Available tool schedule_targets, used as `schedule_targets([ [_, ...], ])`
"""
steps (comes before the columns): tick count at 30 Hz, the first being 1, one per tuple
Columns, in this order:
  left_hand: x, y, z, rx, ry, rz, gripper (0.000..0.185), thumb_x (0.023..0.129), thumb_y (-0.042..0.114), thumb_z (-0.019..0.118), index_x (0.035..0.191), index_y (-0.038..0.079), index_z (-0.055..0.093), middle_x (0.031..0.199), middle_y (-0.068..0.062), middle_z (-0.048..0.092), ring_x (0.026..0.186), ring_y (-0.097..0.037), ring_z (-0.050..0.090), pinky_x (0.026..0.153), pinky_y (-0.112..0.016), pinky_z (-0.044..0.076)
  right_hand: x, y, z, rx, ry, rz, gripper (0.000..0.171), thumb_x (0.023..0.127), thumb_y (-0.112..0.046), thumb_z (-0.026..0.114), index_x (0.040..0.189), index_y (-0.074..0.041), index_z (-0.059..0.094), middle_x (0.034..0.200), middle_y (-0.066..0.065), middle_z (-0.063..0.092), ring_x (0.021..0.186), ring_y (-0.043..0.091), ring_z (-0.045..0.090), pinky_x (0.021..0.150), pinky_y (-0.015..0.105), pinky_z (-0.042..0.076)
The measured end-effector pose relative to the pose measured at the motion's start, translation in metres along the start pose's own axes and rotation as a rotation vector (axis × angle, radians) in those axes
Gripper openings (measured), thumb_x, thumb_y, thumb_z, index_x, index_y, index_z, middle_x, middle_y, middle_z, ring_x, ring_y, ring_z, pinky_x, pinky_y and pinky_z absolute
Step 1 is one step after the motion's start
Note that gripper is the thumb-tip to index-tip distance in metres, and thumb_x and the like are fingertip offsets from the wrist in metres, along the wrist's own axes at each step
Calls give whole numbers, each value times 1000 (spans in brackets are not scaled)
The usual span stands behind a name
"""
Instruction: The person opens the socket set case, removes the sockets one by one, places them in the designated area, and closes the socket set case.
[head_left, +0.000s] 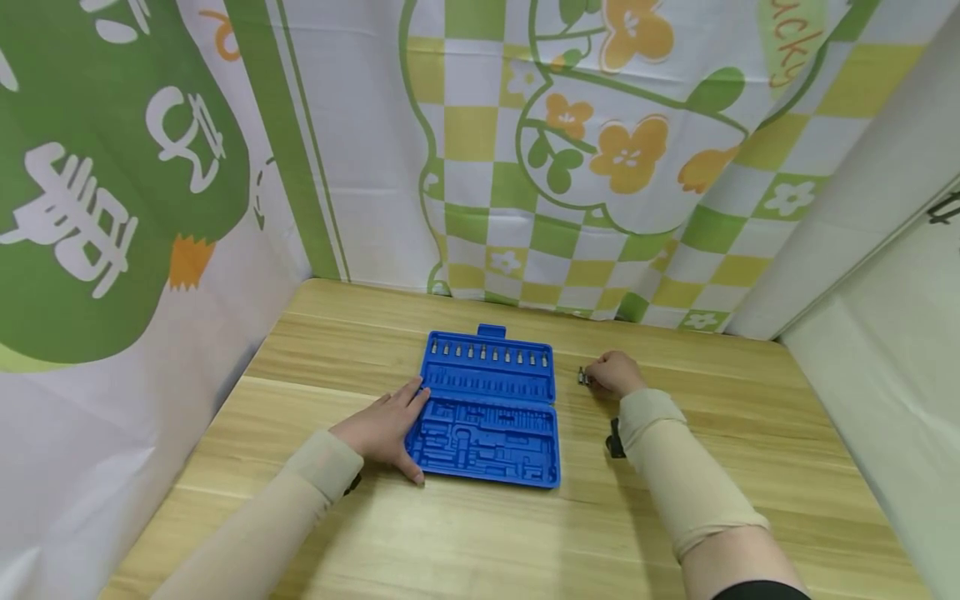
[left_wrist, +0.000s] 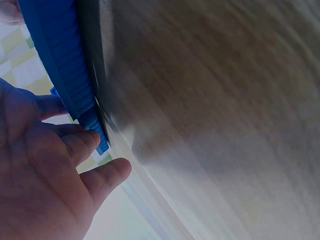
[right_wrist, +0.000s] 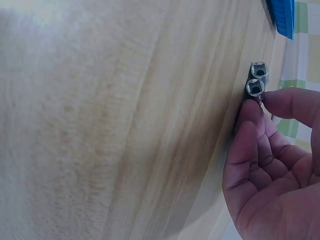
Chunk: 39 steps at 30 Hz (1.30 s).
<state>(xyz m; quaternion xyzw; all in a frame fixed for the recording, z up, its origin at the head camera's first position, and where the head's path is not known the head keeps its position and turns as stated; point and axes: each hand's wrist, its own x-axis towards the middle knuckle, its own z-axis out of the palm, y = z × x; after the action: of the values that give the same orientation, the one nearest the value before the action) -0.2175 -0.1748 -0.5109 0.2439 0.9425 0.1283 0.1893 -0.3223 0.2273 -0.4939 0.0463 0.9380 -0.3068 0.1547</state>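
Right fingers (right_wrist: 239,160) on metal sockets (right_wrist: 256,88) (case (head_left: 483,437) nearby)

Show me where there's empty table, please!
Bare wood lies in front of the blue case, between the sleeves, and right of the right hand. Crowded: between case and that hand, by the metal sockets, and around the left hand.

The head view is bright, the left wrist's tabletop (left_wrist: 225,100) blurred.

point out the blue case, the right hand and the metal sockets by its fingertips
blue case (head_left: 491,446): head view, moulded inside of the near half
right hand (head_left: 617,373): head view, back of the hand
metal sockets (right_wrist: 255,88): right wrist view, square-holed end of the one nearer the hand
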Motion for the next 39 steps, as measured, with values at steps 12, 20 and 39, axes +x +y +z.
schedule_targets([
  [12,-1,-2,0,-8,1,3,143,63,67,90,163,-3,17,170,-25,6,156,-38,13,122,-55,21,3,-14,0,-9,69,-48,22,99,-17,51,91,-1,63,89,12,64,75,23,55,68,37,47],
  [20,-3,-1,-1,-9,4,4,142,63,67,90,163,-3,17,169,-26,6,156,-38,13,122,-55,21,15,-43,16,19,4,-141,35,103,-18,51,123,7,65,106,17,67,93,29,62,84,44,53],
  [39,-2,0,0,-39,5,0,142,64,65,91,164,-1,16,170,-23,6,156,-37,13,123,-54,20,21,-69,26,-53,-172,-110,38,107,-13,40,122,9,67,126,26,65,112,36,62,95,48,52],
])
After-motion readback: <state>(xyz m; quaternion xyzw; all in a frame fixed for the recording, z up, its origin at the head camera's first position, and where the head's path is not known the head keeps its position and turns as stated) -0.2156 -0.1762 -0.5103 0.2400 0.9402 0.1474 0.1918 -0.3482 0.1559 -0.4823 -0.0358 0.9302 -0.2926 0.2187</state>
